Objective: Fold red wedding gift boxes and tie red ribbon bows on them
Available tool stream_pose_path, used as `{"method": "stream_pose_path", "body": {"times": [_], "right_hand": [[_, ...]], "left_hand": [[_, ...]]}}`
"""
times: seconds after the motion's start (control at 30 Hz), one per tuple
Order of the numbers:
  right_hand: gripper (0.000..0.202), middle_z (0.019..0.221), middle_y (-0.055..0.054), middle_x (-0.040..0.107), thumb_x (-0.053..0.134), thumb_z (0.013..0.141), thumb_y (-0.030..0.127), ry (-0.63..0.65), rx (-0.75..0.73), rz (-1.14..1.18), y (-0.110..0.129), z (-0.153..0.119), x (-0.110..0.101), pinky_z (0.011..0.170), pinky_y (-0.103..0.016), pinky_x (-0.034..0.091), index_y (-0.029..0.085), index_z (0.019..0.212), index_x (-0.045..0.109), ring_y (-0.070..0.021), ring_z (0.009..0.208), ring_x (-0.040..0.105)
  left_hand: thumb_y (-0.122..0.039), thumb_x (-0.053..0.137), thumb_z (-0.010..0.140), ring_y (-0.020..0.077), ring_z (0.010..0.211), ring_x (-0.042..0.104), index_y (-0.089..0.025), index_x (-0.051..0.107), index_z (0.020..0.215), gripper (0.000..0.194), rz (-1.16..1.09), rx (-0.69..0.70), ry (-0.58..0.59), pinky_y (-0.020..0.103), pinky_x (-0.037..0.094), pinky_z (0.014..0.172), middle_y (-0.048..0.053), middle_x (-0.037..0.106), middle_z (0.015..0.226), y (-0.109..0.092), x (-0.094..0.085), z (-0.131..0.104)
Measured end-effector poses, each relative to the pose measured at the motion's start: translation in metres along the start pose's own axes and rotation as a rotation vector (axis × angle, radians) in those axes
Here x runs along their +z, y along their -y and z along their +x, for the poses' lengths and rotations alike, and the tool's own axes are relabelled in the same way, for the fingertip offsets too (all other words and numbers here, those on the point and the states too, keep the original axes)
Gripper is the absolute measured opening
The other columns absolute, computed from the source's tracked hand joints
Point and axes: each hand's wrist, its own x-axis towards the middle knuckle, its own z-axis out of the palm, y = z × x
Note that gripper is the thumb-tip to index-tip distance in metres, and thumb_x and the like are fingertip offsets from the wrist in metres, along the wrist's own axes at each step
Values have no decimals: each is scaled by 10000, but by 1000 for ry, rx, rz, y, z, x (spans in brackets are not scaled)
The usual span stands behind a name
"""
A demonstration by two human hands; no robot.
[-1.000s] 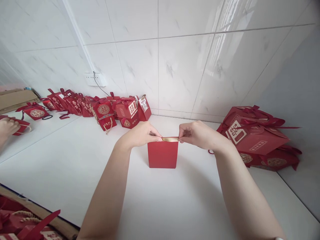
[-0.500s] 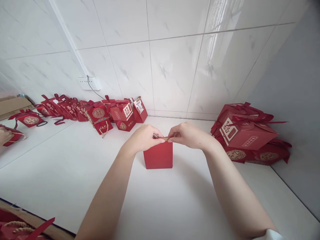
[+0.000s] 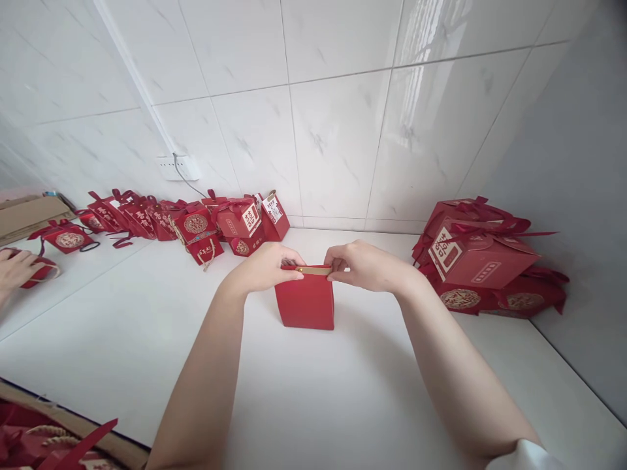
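A plain red gift box (image 3: 306, 305) stands upright on the white table (image 3: 294, 398) in front of me. Along its top edge runs a tan strap (image 3: 316, 270) with a small gold stud near its left end. My left hand (image 3: 267, 266) pinches the left end of that top edge between thumb and fingers. Closed on the right end of the same edge is my right hand (image 3: 356, 264). The box's far side is hidden from me.
Finished-looking red boxes (image 3: 240, 225) with ribbons and cords line the wall at left. More are stacked in a pile (image 3: 484, 251) at right. Another person's hand (image 3: 19, 271) touches a red box at far left. A container of red boxes (image 3: 53, 437) sits at lower left.
My hands have spread apart along the top edge, my left hand moving left, so the tan strap and stud now show. The other person's hand at far left has moved further into view.
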Motion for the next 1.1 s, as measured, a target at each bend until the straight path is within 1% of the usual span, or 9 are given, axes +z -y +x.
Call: {"method": "stream_pose_path", "body": {"times": [0.13, 0.2, 0.33, 0.43, 0.53, 0.63, 0.8, 1.0, 1.1], "right_hand": [[228, 894, -9, 728, 534, 866, 177, 130, -172, 124, 13, -6, -6, 673, -253, 446, 238, 983, 719, -154, 774, 647], [242, 918, -5, 731, 519, 890, 183, 128, -199, 166, 16, -8, -9, 698, -255, 457, 242, 1018, 715, -154, 798, 653], [211, 941, -27, 726, 511, 923, 254, -31, -118, 107, 12, -5, -7, 746, -286, 476, 234, 1008, 703, -181, 846, 655], [200, 1071, -54, 700, 530, 923, 297, -160, -113, 56, 5, -2, -4, 836, -328, 480, 232, 1045, 675, -213, 963, 645], [318, 1274, -73, 607, 610, 881, 346, -243, -160, 28, 3, 0, -2, 931, -373, 459, 252, 1184, 601, -253, 1143, 578], [411, 1280, -66, 604, 638, 854, 324, -140, -150, 42, 3, 0, 1, 899, -356, 473, 275, 1252, 548, -248, 1154, 574], [396, 1001, -29, 701, 482, 903, 169, -31, -93, 67, 0, 2, 3, 728, -295, 473, 286, 1275, 552, -181, 837, 646], [364, 998, -50, 691, 442, 923, 185, -140, -62, 11, -4, -2, -6, 720, -298, 475, 268, 1212, 648, -185, 832, 630], [363, 1112, -45, 693, 515, 903, 221, -136, -77, 50, -7, 0, -4, 785, -302, 497, 262, 1244, 632, -196, 939, 646]], "left_hand": [[-267, 485, 879, 216, 1128, 580, -272, 679, 1157, 339, 41, -26, -263, 304, 453, 918, 16, 580, 1350, 2, 0, -3], [-342, 430, 926, 238, 1217, 548, -272, 598, 1280, 398, 12, -109, -347, 334, 439, 976, 34, 565, 1376, 1, -1, -6], [-491, 575, 845, 287, 1182, 597, -254, 521, 1374, 582, -37, -251, -108, 329, 492, 895, 75, 658, 1250, -3, -5, -15], [-347, 633, 809, 250, 1191, 604, -274, 363, 1483, 729, -67, -227, -3, 303, 493, 896, 70, 670, 1244, -6, -8, -18], [-274, 584, 829, 212, 1164, 620, -317, 358, 1470, 681, -130, -136, 31, 294, 488, 903, 36, 690, 1208, -5, -9, -17], [-298, 628, 777, 235, 1124, 632, -281, 562, 1295, 522, -87, -151, 52, 280, 500, 827, 45, 684, 1203, 2, -11, -16], [-394, 624, 768, 231, 880, 671, -237, 721, 940, 252, -2, -222, 87, 266, 457, 639, 27, 728, 900, 14, -19, -16], [-411, 616, 785, 225, 843, 660, -207, 732, 1001, 319, -74, -135, -75, 279, 450, 639, 43, 725, 870, 13, -3, -3], [-407, 593, 805, 208, 809, 657, -195, 727, 1017, 328, -139, -72, -55, 280, 452, 645, 37, 719, 839, 11, 10, 8]]}}
